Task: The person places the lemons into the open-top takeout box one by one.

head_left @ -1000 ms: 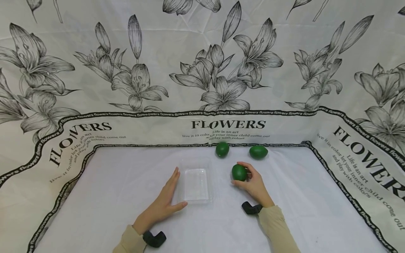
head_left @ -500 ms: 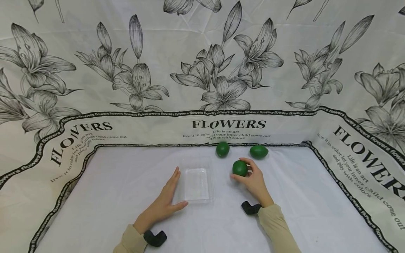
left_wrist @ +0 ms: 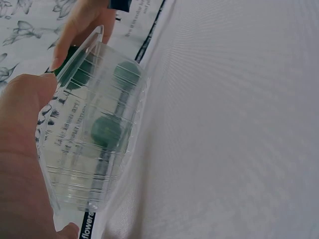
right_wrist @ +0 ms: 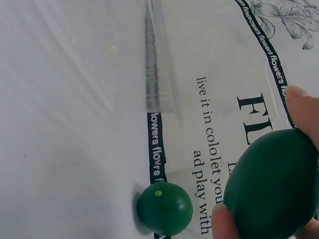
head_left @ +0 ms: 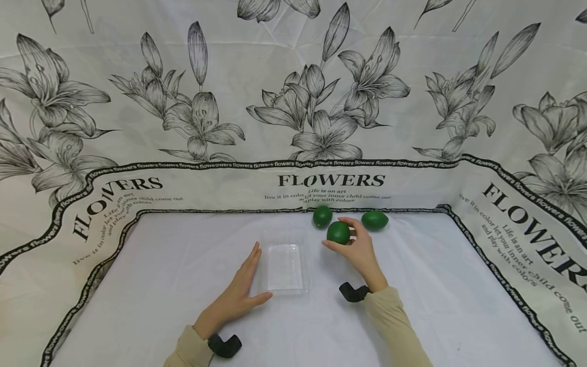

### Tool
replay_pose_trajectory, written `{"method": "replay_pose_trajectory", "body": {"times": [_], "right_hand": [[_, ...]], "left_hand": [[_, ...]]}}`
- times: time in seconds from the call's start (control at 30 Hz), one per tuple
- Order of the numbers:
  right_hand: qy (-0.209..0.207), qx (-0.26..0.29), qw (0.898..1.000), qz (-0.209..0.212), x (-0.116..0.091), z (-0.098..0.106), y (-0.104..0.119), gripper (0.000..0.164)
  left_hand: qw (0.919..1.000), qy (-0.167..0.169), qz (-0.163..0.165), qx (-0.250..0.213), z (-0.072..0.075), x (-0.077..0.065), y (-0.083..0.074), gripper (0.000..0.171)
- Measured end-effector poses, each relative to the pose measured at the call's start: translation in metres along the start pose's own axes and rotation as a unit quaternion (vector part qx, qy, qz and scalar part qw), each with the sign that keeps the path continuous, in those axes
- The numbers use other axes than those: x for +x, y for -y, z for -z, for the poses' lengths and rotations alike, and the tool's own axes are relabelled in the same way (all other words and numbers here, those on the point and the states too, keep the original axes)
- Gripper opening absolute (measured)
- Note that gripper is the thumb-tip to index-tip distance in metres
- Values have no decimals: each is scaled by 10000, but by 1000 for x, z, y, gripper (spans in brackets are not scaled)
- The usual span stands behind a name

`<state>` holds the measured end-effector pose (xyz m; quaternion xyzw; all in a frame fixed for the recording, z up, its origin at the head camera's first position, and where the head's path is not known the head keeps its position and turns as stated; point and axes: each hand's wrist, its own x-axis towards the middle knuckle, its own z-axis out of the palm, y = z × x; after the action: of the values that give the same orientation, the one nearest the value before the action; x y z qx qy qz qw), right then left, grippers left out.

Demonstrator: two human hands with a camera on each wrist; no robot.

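Green fruit (head_left: 338, 233), smooth and oval, pinched between thumb and curled fingers of the right hand (head_left: 362, 253). Position: right of the clear container's far end, just nearer than two similar fruits. Of these, the far-left green fruit (head_left: 323, 217) sits by the cloth's black border; the far-right green fruit (head_left: 374, 220) lies lengthwise, pointed end to the right. Clear container (head_left: 284, 270): rectangular, see-through, nothing inside. Left hand (head_left: 236, 295) along its left side, fingers straight and together, thumb spread toward the near-left corner. Black device at each wrist; beige sleeves (head_left: 396, 323). White cloth (head_left: 174, 265) beneath everything. Beyond, a backdrop (head_left: 275, 137) with line-drawn lilies, "FLOWERS" lettering.
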<state>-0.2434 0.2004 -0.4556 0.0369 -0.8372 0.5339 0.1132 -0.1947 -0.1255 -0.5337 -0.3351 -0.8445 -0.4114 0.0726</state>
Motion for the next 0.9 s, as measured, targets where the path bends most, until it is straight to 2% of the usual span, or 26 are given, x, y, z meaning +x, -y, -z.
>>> {"method": "replay_pose_trajectory", "body": {"times": [0.2,0.5,0.7,0.9], "right_hand": [[-30,-32,10000,54,3,-16,18,77],[183,-46,9998,-36,6,-40,39,76],[551,3,9984,135,4,-60,51,76],[901,-446,9949,76,6,-82,58,71]], "left_hand": [[10000,-24,-5,4,-1,0,1,102],[10000,-18,17,-22,-2,0,1,102],[10000,24,49,-23,-1,0,0,102],[10000,24,69,-48,0,0,0,102]]}}
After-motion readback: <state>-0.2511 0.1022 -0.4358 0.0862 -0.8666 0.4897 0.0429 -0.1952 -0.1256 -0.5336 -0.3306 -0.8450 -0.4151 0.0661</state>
